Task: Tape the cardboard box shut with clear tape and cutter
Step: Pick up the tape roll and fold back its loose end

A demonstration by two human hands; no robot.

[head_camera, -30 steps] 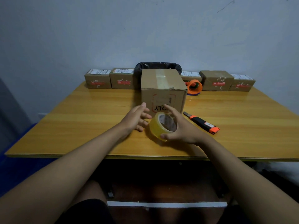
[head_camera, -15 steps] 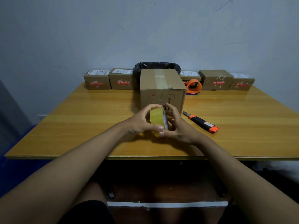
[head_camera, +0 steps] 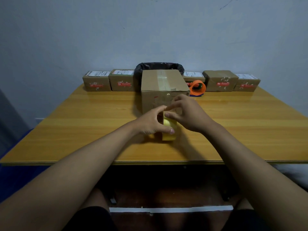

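A brown cardboard box stands mid-table, its top flaps closed with a strip of clear tape along the seam. Just in front of it, a yellowish roll of clear tape stands on edge on the table. My left hand grips the roll from the left, thumb across its front face. My right hand reaches over from the right, and its thumb and forefinger pinch at the top of the roll. I cannot tell whether a loose tape end is lifted. The cutter is hidden behind my right hand and wrist.
Several small labelled parcels line the back edge of the wooden table against the wall. A black bag-lined bin sits behind the box. An orange tape dispenser lies at the box's back right.
The roll has come down from mid-air onto the table and now stands on edge. My left hand took hold of it, and my right hand shifted to pinch at its top.
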